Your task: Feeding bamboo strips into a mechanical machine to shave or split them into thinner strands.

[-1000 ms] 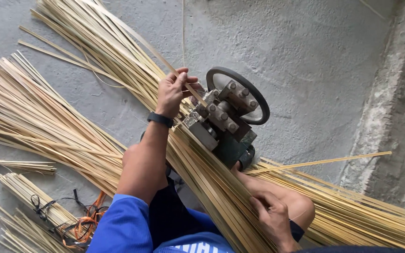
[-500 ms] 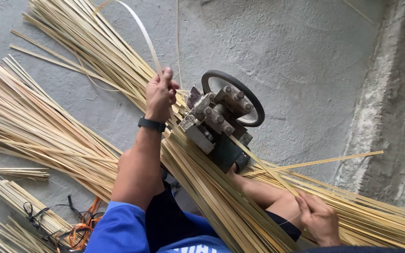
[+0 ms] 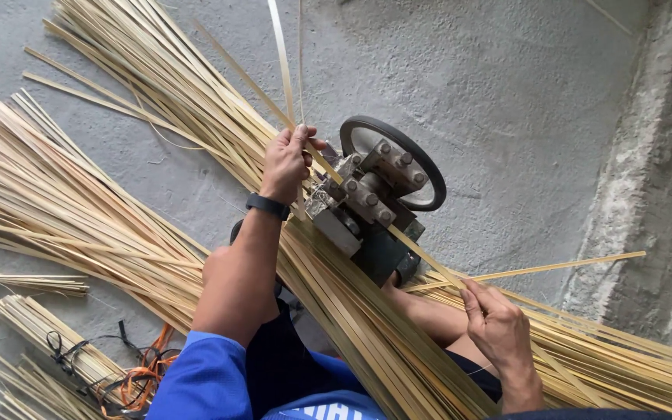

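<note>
My left hand (image 3: 287, 161), with a black band on the wrist, pinches two thin bamboo strips (image 3: 282, 58) that rise from the far side of a small metal splitting machine (image 3: 367, 206) with a black wheel (image 3: 429, 175). My right hand (image 3: 498, 325) grips a bamboo strip (image 3: 429, 260) that runs into the near side of the machine. Another loose strip (image 3: 554, 267) lies across the pile beside that hand. A long pile of bamboo strips (image 3: 367, 334) passes under the machine.
Large bundles of bamboo strips (image 3: 64, 210) cover the concrete floor (image 3: 507, 85) to the left and at the lower right (image 3: 624, 365). Smaller tied bundles (image 3: 48, 330) and orange and black cords (image 3: 138, 373) lie at the lower left. A rough concrete kerb (image 3: 647, 194) runs along the right.
My left hand has pulled the split strips further up and out of the machine. My right hand has shifted from the pile to the strip that enters the machine.
</note>
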